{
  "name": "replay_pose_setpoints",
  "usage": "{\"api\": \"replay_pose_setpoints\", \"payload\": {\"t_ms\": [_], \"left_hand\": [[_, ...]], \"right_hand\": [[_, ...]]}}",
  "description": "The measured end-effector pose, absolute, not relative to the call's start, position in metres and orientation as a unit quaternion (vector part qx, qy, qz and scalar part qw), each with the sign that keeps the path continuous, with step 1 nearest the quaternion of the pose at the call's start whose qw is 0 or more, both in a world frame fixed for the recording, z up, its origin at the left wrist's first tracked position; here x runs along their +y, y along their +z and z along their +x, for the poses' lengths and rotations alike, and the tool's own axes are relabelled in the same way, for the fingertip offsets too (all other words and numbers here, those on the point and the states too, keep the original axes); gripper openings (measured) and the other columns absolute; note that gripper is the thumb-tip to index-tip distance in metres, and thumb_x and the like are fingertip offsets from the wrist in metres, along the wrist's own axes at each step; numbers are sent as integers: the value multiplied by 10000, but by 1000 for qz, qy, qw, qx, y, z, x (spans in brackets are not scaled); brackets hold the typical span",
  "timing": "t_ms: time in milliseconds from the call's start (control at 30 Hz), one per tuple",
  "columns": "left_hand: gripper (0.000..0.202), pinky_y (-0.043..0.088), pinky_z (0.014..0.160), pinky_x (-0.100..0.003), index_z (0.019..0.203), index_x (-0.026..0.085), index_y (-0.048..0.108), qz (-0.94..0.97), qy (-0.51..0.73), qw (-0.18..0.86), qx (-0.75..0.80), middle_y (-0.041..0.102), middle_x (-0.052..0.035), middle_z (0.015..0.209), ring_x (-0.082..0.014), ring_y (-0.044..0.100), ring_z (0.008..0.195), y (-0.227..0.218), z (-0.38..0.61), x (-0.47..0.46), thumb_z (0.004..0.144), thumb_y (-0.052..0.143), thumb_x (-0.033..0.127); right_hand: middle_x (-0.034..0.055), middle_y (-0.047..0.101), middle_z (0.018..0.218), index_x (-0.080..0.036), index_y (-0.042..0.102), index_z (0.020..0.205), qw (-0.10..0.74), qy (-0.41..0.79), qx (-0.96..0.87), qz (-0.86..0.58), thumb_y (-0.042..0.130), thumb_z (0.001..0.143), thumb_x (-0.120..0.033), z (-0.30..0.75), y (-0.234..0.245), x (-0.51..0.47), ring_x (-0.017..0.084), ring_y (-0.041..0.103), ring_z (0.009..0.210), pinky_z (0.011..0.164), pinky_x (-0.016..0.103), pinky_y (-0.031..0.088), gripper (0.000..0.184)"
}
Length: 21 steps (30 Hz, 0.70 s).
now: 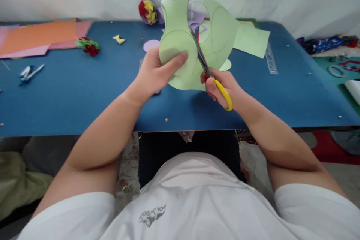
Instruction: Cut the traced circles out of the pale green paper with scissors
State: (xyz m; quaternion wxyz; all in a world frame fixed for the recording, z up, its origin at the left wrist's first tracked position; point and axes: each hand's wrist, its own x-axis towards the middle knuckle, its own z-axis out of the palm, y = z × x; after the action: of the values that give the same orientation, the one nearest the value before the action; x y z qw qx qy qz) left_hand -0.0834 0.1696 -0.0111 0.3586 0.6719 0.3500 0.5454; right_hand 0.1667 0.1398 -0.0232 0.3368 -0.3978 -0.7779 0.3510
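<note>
Pale green paper (180, 37) with pencilled curves, held upright, yellow-handled scissors (209, 73) cutting into it

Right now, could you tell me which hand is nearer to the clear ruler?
The right hand, holding the scissors, lies just left of the ruler. The left hand grips the green paper farther left.

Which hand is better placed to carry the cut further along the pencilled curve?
Right, probably: the right hand holds the yellow-handled scissors, blades already in the green paper. The left hand grips the sheet.
</note>
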Motion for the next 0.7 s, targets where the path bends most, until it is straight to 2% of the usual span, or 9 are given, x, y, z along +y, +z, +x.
{"api": "replay_pose_setpoints", "payload": {"t_ms": [100, 200, 300, 467, 700], "left_hand": [[366, 660, 680, -334, 916, 238, 866, 675, 544, 355, 349, 817, -35, 879, -232, 795, 825, -13, -82, 171, 950, 900, 601], [512, 608, 592, -310, 822, 220, 755, 673, 535, 358, 364, 662, -21, 724, -207, 742, 699, -18, -80, 173, 956, 891, 695], [590, 575, 539, -280, 805, 214, 694, 668, 529, 376, 363, 566, -7, 672, -184, 703, 635, -21, -78, 174, 973, 853, 756], [629, 516, 478, -219, 775, 215, 656, 663, 528, 385, 364, 524, 11, 635, -148, 659, 587, -20, -74, 174, 941, 850, 789], [586, 532, 495, -246, 781, 227, 658, 632, 543, 399, 383, 556, -4, 657, -186, 700, 637, -22, -73, 174, 908, 888, 751]], "right_hand": [[47, 566, 752, -250, 549, 932, 347, 347, -774, -400, 418, 939, -1098, 165, -24, 140, 213, 513, 715, 638, 375, 411, 858], [36, 546, 740, -253, 548, 935, 352, 345, -772, -401, 417, 972, -1068, 166, -28, 140, 204, 494, 700, 627, 367, 403, 826], [30, 531, 750, -254, 549, 946, 352, 361, -766, -400, 440, 979, -1054, 167, -30, 139, 198, 478, 699, 614, 361, 395, 808], [16, 499, 729, -259, 539, 925, 351, 371, -757, -407, 456, 924, -1097, 167, -31, 139, 189, 454, 684, 590, 360, 390, 842], [16, 497, 712, -266, 535, 912, 350, 377, -752, -412, 483, 928, -1084, 167, -30, 139, 193, 456, 657, 551, 362, 402, 820]]}}
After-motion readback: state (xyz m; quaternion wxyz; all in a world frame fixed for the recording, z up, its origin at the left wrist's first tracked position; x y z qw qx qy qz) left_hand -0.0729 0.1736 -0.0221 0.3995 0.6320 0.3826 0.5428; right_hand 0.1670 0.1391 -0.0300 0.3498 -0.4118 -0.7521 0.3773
